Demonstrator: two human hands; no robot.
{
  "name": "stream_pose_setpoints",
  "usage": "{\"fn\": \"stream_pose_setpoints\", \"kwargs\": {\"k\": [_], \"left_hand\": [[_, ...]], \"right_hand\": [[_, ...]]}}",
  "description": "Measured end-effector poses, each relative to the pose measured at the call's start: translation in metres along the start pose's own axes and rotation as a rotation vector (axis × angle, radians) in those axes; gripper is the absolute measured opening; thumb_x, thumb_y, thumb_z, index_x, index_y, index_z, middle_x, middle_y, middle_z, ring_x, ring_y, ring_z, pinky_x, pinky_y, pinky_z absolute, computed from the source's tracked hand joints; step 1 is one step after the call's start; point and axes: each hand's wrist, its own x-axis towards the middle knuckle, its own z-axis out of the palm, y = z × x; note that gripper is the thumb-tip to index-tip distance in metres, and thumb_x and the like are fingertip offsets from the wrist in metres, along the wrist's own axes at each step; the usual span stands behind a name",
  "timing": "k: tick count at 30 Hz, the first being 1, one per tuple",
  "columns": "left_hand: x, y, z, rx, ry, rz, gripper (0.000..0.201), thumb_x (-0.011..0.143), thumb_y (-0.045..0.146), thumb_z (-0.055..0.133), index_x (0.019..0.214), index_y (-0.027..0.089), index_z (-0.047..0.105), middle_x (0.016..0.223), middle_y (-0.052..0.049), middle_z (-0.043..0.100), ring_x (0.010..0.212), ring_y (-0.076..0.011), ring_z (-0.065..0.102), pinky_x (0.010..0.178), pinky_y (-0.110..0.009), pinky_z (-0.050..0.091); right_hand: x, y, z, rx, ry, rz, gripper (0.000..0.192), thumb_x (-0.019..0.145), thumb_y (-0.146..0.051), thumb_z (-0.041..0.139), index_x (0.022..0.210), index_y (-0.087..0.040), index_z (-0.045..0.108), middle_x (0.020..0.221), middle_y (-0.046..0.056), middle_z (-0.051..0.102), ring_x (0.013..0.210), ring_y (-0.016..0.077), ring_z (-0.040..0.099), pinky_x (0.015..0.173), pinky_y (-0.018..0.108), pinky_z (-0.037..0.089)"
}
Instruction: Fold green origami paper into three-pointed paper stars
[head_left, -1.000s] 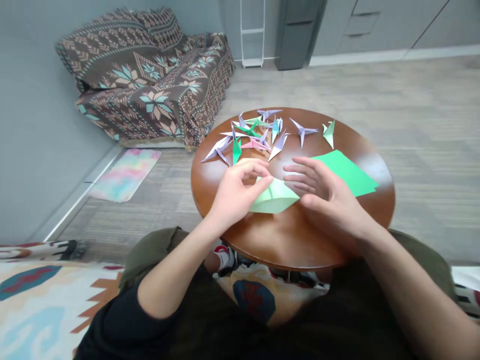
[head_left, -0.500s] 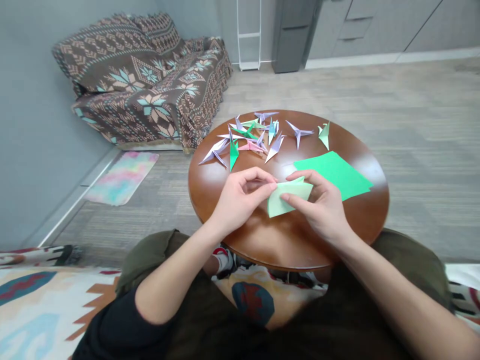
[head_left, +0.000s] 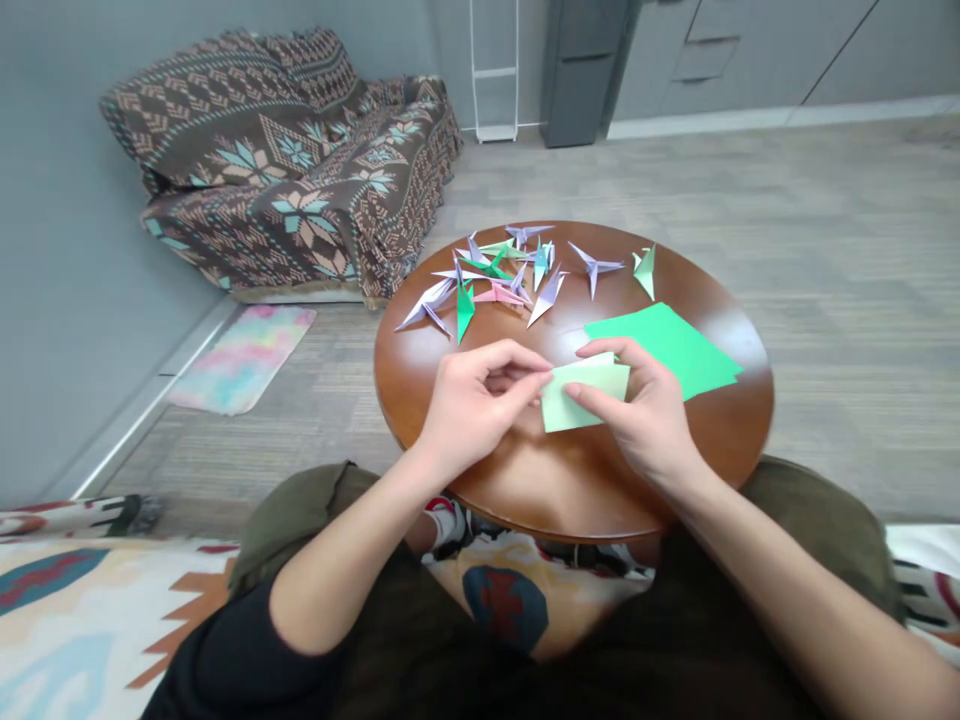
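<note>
A folded sheet of pale green origami paper [head_left: 581, 408] is held between both hands above the near half of the round table. My left hand [head_left: 487, 395] pinches its upper left corner between thumb and forefinger. On the other side, my right hand [head_left: 637, 400] grips the paper's right part, thumb on the near face and fingers behind it. The paper's two layers show along its top edge. Just beyond my right hand lie bright green paper sheets [head_left: 664, 345], partly covered by that hand.
Several folded paper cranes [head_left: 499, 265] in purple, green and pink cluster at the far left of the brown table [head_left: 555, 490]. A light green crane [head_left: 645, 272] stands at the far right. Behind are a blanket-covered sofa [head_left: 300, 180] and a pastel mat [head_left: 241, 360].
The pale green paper's layers have come closer together, and its raised upper right flap now lies flatter. Both hands keep their hold with small finger shifts. The view has shifted slightly.
</note>
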Motion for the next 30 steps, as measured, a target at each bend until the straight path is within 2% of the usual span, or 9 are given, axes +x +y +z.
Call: {"fn": "stream_pose_setpoints", "kwargs": {"k": [3,8,13,22,27,30], "left_hand": [[0.0,0.0008,-0.0002,-0.02,-0.022,-0.032,0.011,0.085,0.026,0.08,0.084,0.016,0.076,0.079,-0.004,0.077,0.068,-0.0152,0.072,0.067,-0.026,0.06],[0.0006,0.0016,0.0009,-0.022,-0.069,-0.09,0.017,0.079,0.026,0.085,0.082,0.017,0.071,0.072,-0.001,0.07,0.061,-0.0109,0.063,0.056,-0.021,0.05],[0.0023,0.004,0.0007,-0.046,-0.052,-0.135,0.017,0.076,0.025,0.086,0.082,0.015,0.072,0.072,0.0,0.069,0.059,-0.0089,0.058,0.055,-0.02,0.046],[0.0059,-0.0012,-0.0025,-0.101,0.018,-0.128,0.02,0.077,0.028,0.087,0.079,0.016,0.071,0.069,0.0,0.072,0.056,-0.0101,0.063,0.057,-0.023,0.054],[0.0043,-0.0016,-0.0013,-0.098,0.022,-0.132,0.022,0.078,0.029,0.085,0.074,0.016,0.068,0.072,-0.003,0.075,0.058,-0.0131,0.068,0.06,-0.027,0.059],[0.0041,-0.0013,-0.001,-0.089,-0.013,-0.139,0.023,0.077,0.028,0.086,0.077,0.017,0.067,0.073,-0.002,0.075,0.057,-0.0125,0.068,0.058,-0.024,0.056]], "right_hand": [[0.0001,0.0001,-0.0004,-0.035,0.014,-0.02,0.033,0.075,-0.035,0.089,0.099,-0.025,0.068,0.081,-0.001,0.069,0.069,0.0174,0.063,0.061,0.029,0.052],[-0.0013,0.0017,0.0001,-0.09,-0.008,-0.047,0.032,0.076,-0.033,0.088,0.1,-0.025,0.069,0.082,-0.001,0.071,0.069,0.017,0.064,0.06,0.028,0.052],[-0.0021,0.0014,0.002,-0.117,-0.032,-0.037,0.035,0.075,-0.029,0.088,0.103,-0.024,0.068,0.08,-0.002,0.071,0.067,0.016,0.064,0.059,0.027,0.052],[0.0055,0.0068,-0.0026,0.057,-0.051,0.063,0.037,0.072,-0.032,0.09,0.098,-0.022,0.066,0.085,0.001,0.077,0.069,0.0182,0.068,0.065,0.031,0.056],[0.0054,0.0051,-0.0019,-0.026,-0.072,0.074,0.032,0.072,-0.033,0.088,0.094,-0.021,0.069,0.083,0.002,0.076,0.07,0.0189,0.068,0.066,0.032,0.057],[0.0043,0.0037,-0.0008,-0.051,-0.054,0.072,0.029,0.07,-0.032,0.087,0.091,-0.021,0.07,0.08,0.001,0.076,0.069,0.0189,0.067,0.066,0.032,0.056]]}}
